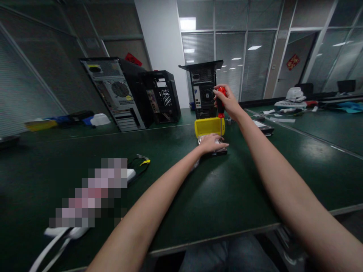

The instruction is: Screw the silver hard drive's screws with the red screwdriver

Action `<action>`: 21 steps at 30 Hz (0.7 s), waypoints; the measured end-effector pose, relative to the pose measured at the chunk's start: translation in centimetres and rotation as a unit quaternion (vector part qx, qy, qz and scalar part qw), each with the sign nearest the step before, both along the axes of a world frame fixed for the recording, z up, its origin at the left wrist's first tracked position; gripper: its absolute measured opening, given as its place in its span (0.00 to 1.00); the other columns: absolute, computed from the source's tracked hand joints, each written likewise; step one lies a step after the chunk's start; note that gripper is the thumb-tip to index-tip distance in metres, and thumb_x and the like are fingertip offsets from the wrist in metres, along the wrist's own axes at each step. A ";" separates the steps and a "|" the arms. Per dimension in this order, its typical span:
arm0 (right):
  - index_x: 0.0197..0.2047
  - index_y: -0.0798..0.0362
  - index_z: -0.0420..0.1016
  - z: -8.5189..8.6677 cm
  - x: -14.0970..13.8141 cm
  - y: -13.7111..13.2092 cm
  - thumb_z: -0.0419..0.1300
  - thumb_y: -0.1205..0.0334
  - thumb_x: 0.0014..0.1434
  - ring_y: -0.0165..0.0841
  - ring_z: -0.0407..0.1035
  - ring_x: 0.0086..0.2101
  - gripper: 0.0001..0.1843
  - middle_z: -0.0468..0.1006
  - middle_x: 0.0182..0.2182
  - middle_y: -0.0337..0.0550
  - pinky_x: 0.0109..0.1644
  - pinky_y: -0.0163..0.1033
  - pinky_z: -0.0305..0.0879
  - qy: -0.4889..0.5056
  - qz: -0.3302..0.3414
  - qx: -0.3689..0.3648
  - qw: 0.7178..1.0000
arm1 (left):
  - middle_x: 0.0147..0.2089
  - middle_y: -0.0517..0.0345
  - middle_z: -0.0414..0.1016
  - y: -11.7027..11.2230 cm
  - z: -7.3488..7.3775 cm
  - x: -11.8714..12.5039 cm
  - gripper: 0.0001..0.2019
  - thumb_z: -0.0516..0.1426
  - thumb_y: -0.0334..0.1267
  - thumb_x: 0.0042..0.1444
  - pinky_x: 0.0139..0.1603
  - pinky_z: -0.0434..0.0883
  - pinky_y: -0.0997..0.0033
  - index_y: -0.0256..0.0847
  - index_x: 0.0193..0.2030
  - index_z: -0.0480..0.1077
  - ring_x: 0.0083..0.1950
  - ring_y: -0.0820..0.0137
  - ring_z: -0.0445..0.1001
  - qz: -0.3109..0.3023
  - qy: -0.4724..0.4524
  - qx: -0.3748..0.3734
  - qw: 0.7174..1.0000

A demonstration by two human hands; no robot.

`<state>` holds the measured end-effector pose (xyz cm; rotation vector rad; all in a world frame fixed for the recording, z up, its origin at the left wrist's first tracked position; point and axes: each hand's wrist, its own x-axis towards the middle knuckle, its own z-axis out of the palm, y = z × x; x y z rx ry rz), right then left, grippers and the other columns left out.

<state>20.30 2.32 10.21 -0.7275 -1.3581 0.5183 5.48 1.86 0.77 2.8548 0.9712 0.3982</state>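
A flat silver and black drive [218, 151] lies on the green table [232, 189] in front of me. My left hand [212, 143] rests on top of it, fingers laid flat and pressing it down. My right hand [227, 101] is wrapped round the red handle of a screwdriver [221, 109], held upright with its thin shaft pointing down at the drive's far right corner. A yellow box [208, 126] stands just behind the drive.
Three open computer cases [119, 94] [164, 96] [202, 88] stand along the table's far side. A second drive [265, 127] lies to the right. A blurred-out patch with white cables [56, 238] sits near left. Glass partitions lie behind; another table carries clutter at right.
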 end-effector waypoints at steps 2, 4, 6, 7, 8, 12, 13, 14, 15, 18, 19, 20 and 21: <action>0.47 0.46 0.62 -0.2 0.5 0.2 0.61 0.37 0.50 0.28 0.67 0.28 0.29 0.67 0.29 0.37 0.32 0.37 0.69 0.008 -0.009 -0.001 1.000 | 0.56 0.59 0.73 0.0 0.0 0.0 0.28 0.52 0.64 0.54 0.58 0.66 0.67 0.48 0.51 0.74 0.58 0.60 0.70 0.001 0.001 -0.001 1.000; 0.47 0.46 0.61 -0.3 0.9 0.5 0.59 0.34 0.49 0.29 0.68 0.28 0.30 0.67 0.29 0.37 0.30 0.36 0.68 0.019 -0.016 -0.004 1.000 | 0.57 0.59 0.73 0.0 0.0 0.0 0.28 0.52 0.64 0.55 0.58 0.66 0.67 0.48 0.51 0.74 0.58 0.60 0.70 0.000 0.001 -0.001 1.000; 0.47 0.46 0.60 -0.4 1.2 0.8 0.56 0.31 0.50 0.29 0.68 0.28 0.32 0.67 0.28 0.37 0.28 0.35 0.67 0.029 -0.019 -0.006 0.999 | 0.57 0.59 0.73 0.0 0.0 0.0 0.28 0.52 0.64 0.55 0.58 0.66 0.67 0.47 0.52 0.74 0.59 0.60 0.69 0.000 0.001 -0.002 1.000; 0.47 0.46 0.60 -0.4 1.3 0.9 0.54 0.29 0.50 0.29 0.68 0.28 0.33 0.67 0.28 0.37 0.28 0.35 0.66 0.032 -0.018 -0.008 0.999 | 0.57 0.59 0.73 0.0 0.1 0.0 0.28 0.52 0.64 0.55 0.59 0.66 0.67 0.47 0.52 0.74 0.59 0.60 0.69 0.000 0.001 -0.002 1.000; 0.47 0.47 0.60 -0.4 1.3 1.0 0.52 0.28 0.50 0.29 0.68 0.28 0.34 0.67 0.28 0.37 0.27 0.35 0.66 0.035 -0.016 -0.009 0.999 | 0.57 0.59 0.73 -0.1 0.1 0.0 0.28 0.52 0.64 0.55 0.59 0.66 0.67 0.47 0.51 0.74 0.59 0.60 0.69 0.000 0.002 -0.003 1.000; 0.45 0.47 0.60 -0.4 1.1 1.2 0.53 0.27 0.49 0.31 0.70 0.30 0.34 0.69 0.30 0.40 0.28 0.37 0.67 0.034 -0.006 -0.014 0.999 | 0.57 0.60 0.73 -0.2 0.2 -0.1 0.28 0.52 0.64 0.55 0.59 0.65 0.67 0.48 0.51 0.74 0.59 0.61 0.69 0.003 0.003 -0.004 1.000; 0.45 0.47 0.60 -0.3 1.0 1.1 0.55 0.28 0.49 0.31 0.70 0.30 0.33 0.70 0.31 0.40 0.28 0.37 0.68 0.034 -0.004 -0.015 0.999 | 0.57 0.59 0.73 -0.2 0.2 -0.1 0.28 0.52 0.64 0.54 0.59 0.65 0.67 0.48 0.51 0.74 0.59 0.61 0.69 0.003 0.003 -0.004 1.000; 0.45 0.47 0.60 -0.3 0.8 1.1 0.56 0.29 0.48 0.31 0.71 0.31 0.33 0.70 0.32 0.40 0.29 0.37 0.68 0.033 -0.002 -0.015 0.999 | 0.57 0.59 0.73 -0.3 0.2 -0.1 0.28 0.52 0.64 0.54 0.59 0.65 0.67 0.48 0.51 0.74 0.59 0.61 0.69 0.004 0.003 -0.004 1.000; 0.44 0.47 0.60 -0.2 0.7 1.0 0.57 0.31 0.48 0.31 0.71 0.31 0.32 0.71 0.33 0.41 0.29 0.37 0.69 0.031 0.001 -0.014 0.999 | 0.57 0.59 0.73 -0.3 0.2 -0.1 0.28 0.52 0.64 0.54 0.59 0.65 0.67 0.48 0.51 0.74 0.58 0.61 0.70 0.005 0.003 -0.004 1.000; 0.43 0.48 0.59 0.0 0.3 0.7 0.59 0.33 0.49 0.30 0.70 0.31 0.30 0.71 0.35 0.40 0.31 0.37 0.70 0.022 0.010 -0.011 1.000 | 0.56 0.59 0.73 -0.3 0.1 0.0 0.28 0.52 0.64 0.54 0.59 0.65 0.67 0.48 0.51 0.74 0.58 0.61 0.70 0.006 0.004 -0.003 1.000; 0.42 0.48 0.58 0.0 0.2 0.6 0.60 0.34 0.49 0.29 0.70 0.30 0.30 0.71 0.34 0.40 0.32 0.37 0.70 0.017 0.015 -0.009 1.000 | 0.57 0.59 0.73 -0.3 0.1 0.0 0.28 0.52 0.64 0.54 0.59 0.65 0.67 0.48 0.52 0.74 0.58 0.61 0.70 0.006 0.004 -0.002 1.000; 0.42 0.48 0.58 0.1 0.0 0.5 0.60 0.35 0.49 0.28 0.69 0.29 0.29 0.71 0.33 0.39 0.32 0.37 0.70 0.011 0.019 -0.008 1.000 | 0.56 0.58 0.73 -0.2 0.1 0.0 0.28 0.52 0.64 0.54 0.59 0.65 0.66 0.48 0.52 0.74 0.58 0.60 0.69 0.006 0.004 -0.002 1.000; 0.41 0.48 0.59 0.1 -0.1 0.4 0.60 0.35 0.49 0.27 0.69 0.28 0.29 0.70 0.32 0.38 0.31 0.36 0.70 0.005 0.023 -0.007 1.000 | 0.56 0.58 0.73 -0.2 0.1 0.0 0.28 0.52 0.64 0.54 0.59 0.65 0.66 0.48 0.52 0.74 0.58 0.60 0.69 0.006 0.005 -0.002 1.000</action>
